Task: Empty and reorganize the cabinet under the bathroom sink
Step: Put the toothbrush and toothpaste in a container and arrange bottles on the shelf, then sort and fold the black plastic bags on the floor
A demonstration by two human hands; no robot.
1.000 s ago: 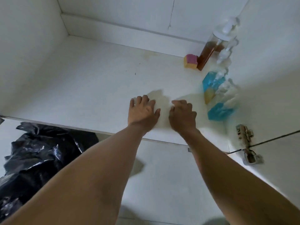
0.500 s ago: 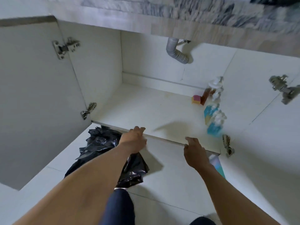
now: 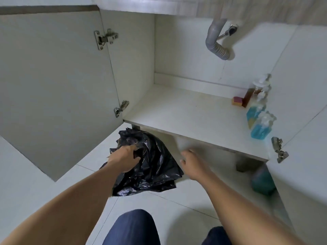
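The cabinet under the sink stands open; its white shelf floor (image 3: 185, 117) is mostly bare. Along its right wall stand a brown pump bottle (image 3: 249, 96) and two blue pump bottles (image 3: 254, 112) (image 3: 262, 129), with a pink and yellow sponge (image 3: 238, 101) beside the brown one. A crumpled black plastic bag (image 3: 155, 167) lies on the floor tiles in front of the cabinet. My left hand (image 3: 123, 160) grips the top of the bag, fingers dug into the plastic. My right hand (image 3: 193, 161) is blurred, hovers over the tiles right of the bag and holds nothing.
The left cabinet door (image 3: 53, 85) is swung wide open; a hinge (image 3: 279, 149) of the right door juts out at the right. A grey drain hose (image 3: 217, 46) hangs at the back. A blurred teal object (image 3: 263, 181) lies on the floor under the cabinet's right end. My knees (image 3: 132, 227) are below.
Both hands left the shelf floor and came back out of the cabinet. My left hand dropped onto the black bag and took hold of it; my right hand moved down in front of the shelf edge.
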